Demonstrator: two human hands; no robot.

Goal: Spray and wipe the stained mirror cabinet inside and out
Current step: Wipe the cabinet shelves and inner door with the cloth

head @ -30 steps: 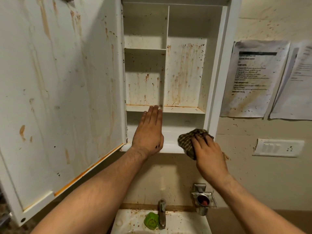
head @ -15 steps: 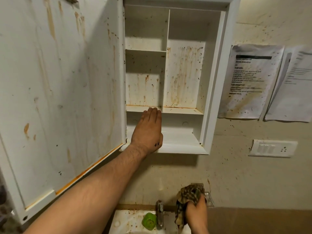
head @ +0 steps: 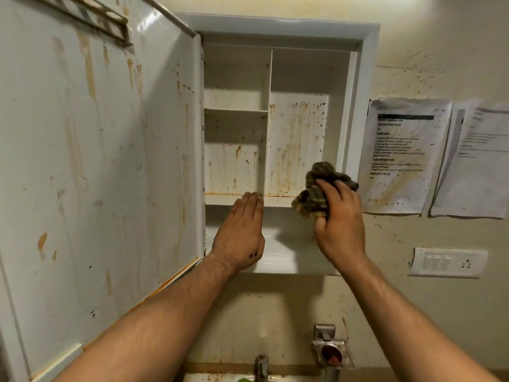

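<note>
Cloth (head: 309, 201) back up at cabinet (head: 365, 106) shelf

Hidden, cropped, unreadable
Door (head: 96, 161) cut by left and top edges; print on paper (head: 407, 155) too blurred to read; second sheet (head: 473, 161) cut at right; tap (head: 261, 368) and sink (head: 209, 378) cropped at bottom; cloth (head: 311, 201) partly covered by right hand (head: 338, 221); lower shelf (head: 286, 244) partly behind left hand (head: 239, 232).
</note>
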